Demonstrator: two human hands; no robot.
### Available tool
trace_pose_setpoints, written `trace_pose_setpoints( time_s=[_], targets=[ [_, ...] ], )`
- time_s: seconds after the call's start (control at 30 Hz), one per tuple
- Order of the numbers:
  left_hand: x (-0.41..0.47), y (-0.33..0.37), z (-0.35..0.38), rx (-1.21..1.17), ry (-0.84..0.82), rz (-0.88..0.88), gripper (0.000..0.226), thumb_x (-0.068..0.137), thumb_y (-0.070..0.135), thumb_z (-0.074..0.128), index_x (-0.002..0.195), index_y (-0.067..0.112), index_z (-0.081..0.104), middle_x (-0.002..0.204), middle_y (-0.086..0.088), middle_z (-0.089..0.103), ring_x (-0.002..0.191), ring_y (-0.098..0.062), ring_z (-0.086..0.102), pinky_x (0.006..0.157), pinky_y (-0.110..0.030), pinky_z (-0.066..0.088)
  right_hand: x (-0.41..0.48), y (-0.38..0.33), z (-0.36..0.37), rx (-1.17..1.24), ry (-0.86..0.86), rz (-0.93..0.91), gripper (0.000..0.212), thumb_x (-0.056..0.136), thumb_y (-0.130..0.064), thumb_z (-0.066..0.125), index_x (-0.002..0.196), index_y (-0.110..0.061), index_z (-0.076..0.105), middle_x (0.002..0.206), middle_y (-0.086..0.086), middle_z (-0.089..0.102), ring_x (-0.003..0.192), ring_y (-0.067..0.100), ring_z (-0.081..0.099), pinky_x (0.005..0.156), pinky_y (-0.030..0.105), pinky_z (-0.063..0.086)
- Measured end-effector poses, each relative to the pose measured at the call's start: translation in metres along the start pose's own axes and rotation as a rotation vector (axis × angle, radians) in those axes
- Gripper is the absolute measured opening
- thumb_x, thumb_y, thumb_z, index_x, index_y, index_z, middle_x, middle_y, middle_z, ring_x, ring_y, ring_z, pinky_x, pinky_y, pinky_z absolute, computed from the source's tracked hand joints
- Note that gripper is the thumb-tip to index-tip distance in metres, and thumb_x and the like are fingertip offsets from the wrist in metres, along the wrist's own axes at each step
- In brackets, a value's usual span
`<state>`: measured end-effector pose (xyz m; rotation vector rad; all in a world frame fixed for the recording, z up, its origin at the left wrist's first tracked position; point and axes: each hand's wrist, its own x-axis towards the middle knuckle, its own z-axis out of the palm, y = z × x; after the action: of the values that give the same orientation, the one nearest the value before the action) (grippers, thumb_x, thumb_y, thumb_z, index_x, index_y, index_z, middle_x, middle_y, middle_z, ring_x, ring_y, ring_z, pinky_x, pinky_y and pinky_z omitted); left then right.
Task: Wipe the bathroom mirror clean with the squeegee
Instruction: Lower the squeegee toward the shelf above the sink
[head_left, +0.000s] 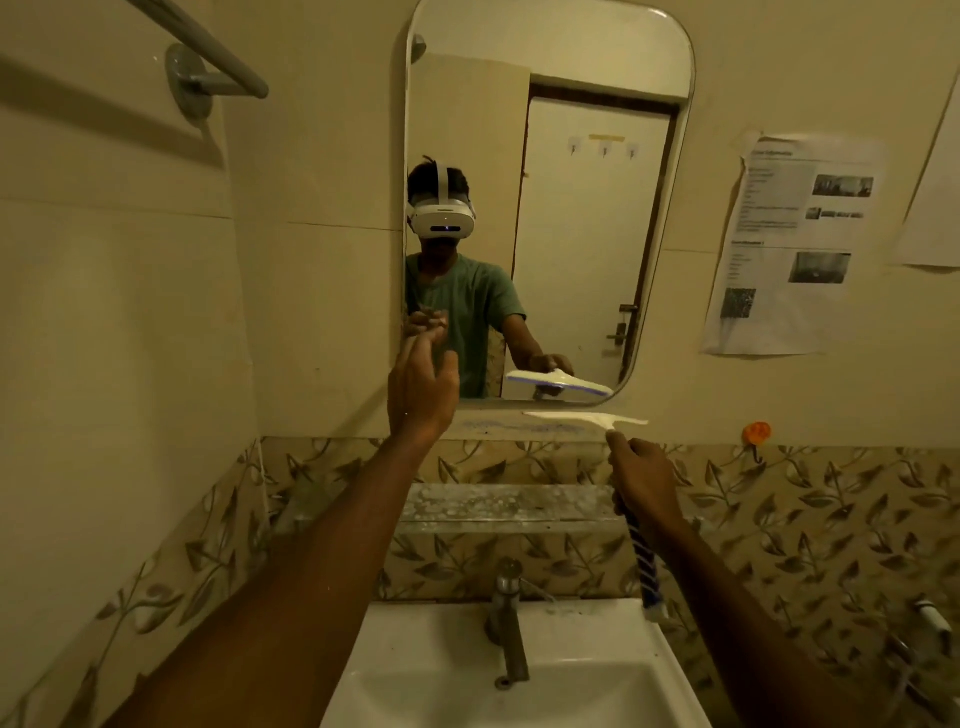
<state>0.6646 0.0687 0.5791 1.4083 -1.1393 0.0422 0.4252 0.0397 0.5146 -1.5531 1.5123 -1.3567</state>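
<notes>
A tall mirror (571, 218) with rounded corners hangs on the wall above the sink. My right hand (641, 480) grips the blue-and-white handle of the squeegee (587, 420). Its white blade lies level against the wall just below the mirror's bottom edge. My left hand (422, 387) is raised at the mirror's lower left edge, fingertips touching the frame, holding nothing. The mirror reflects a person in a green shirt with a white headset, and the squeegee.
A white sink (519, 670) with a metal tap (508, 623) sits below. A glass shelf (498, 512) juts out under the mirror. A towel rail (208, 67) is upper left. Printed paper sheets (795, 244) and an orange hook (756, 433) are on the right wall.
</notes>
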Motion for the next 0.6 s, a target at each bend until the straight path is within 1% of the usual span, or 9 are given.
trace_pose_setpoints(
  time_s=[0.07,0.13,0.2,0.27,0.33,0.4,0.5,0.57,0.6],
  targets=[
    [-0.015,-0.002,0.002,0.043,-0.079,0.053,0.038,0.092,0.023,0.044,0.129,0.016,0.053,0.135,-0.005,0.053,0.116,-0.025,0.053,0.094,-0.036,0.045,-0.018,0.0,-0.002,0.097,-0.038,0.028,0.049,0.099,-0.034,0.046,0.094,0.013,0.057,0.063,0.017,0.05,0.039,0.021,0.046,0.036,0.024,0.04],
    [-0.031,-0.005,0.003,0.069,-0.143,0.088,0.038,0.093,0.022,0.045,0.129,0.018,0.053,0.137,-0.003,0.052,0.113,-0.024,0.055,0.089,-0.032,0.044,-0.034,0.0,-0.004,0.158,-0.038,0.038,0.048,0.101,-0.031,0.045,0.097,0.015,0.056,0.062,0.017,0.048,0.038,0.019,0.045,0.034,0.023,0.04],
    [-0.048,-0.009,0.003,0.101,-0.185,0.121,0.038,0.092,0.024,0.044,0.129,0.018,0.053,0.136,-0.003,0.053,0.112,-0.024,0.056,0.087,-0.029,0.042,-0.048,0.002,-0.006,0.167,-0.025,0.045,0.046,0.101,-0.032,0.044,0.101,0.013,0.057,0.062,0.012,0.051,0.035,0.014,0.046,0.034,0.024,0.04],
    [-0.068,-0.012,0.004,0.135,-0.232,0.155,0.041,0.091,0.028,0.042,0.129,0.018,0.052,0.134,-0.004,0.054,0.115,-0.024,0.054,0.092,-0.032,0.043,-0.065,0.008,-0.013,0.172,0.006,0.061,0.044,0.101,-0.033,0.044,0.109,0.008,0.058,0.064,0.004,0.053,0.031,0.008,0.046,0.033,0.022,0.04],
    [-0.094,-0.01,0.009,0.16,-0.302,0.159,0.041,0.091,0.028,0.043,0.131,0.018,0.05,0.134,-0.005,0.054,0.119,-0.023,0.052,0.099,-0.037,0.043,-0.081,0.02,-0.028,0.164,0.043,0.082,0.045,0.101,-0.034,0.045,0.102,0.008,0.06,0.062,0.003,0.054,0.033,0.008,0.046,0.035,0.022,0.04],
    [-0.122,-0.004,0.014,0.188,-0.364,0.175,0.043,0.091,0.03,0.042,0.132,0.018,0.049,0.134,-0.005,0.053,0.121,-0.023,0.051,0.1,-0.038,0.042,-0.096,0.032,-0.045,0.136,0.075,0.089,0.045,0.101,-0.035,0.045,0.093,0.006,0.061,0.062,0.009,0.056,0.039,0.013,0.049,0.038,0.024,0.042],
    [-0.165,0.011,0.025,0.241,-0.434,0.208,0.052,0.086,0.034,0.037,0.133,0.016,0.047,0.134,-0.007,0.052,0.122,-0.025,0.049,0.102,-0.039,0.04,-0.11,0.055,-0.074,0.125,0.101,0.103,0.042,0.101,-0.036,0.044,0.094,0.001,0.062,0.067,0.01,0.06,0.042,0.015,0.05,0.035,0.021,0.041],
    [-0.196,0.021,0.037,0.231,-0.474,0.238,0.051,0.087,0.03,0.04,0.136,0.016,0.044,0.138,-0.007,0.049,0.125,-0.026,0.047,0.105,-0.04,0.037,-0.116,0.074,-0.098,0.13,0.121,0.135,0.039,0.101,-0.037,0.044,0.097,-0.003,0.063,0.071,0.011,0.06,0.044,0.016,0.051,0.034,0.02,0.04],
    [-0.212,0.027,0.046,0.219,-0.486,0.249,0.051,0.088,0.029,0.041,0.138,0.017,0.042,0.139,-0.006,0.048,0.127,-0.025,0.046,0.106,-0.039,0.036,-0.117,0.085,-0.11,0.133,0.129,0.154,0.04,0.1,-0.037,0.045,0.094,-0.003,0.063,0.069,0.012,0.058,0.046,0.017,0.051,0.035,0.021,0.04]
  ],
)
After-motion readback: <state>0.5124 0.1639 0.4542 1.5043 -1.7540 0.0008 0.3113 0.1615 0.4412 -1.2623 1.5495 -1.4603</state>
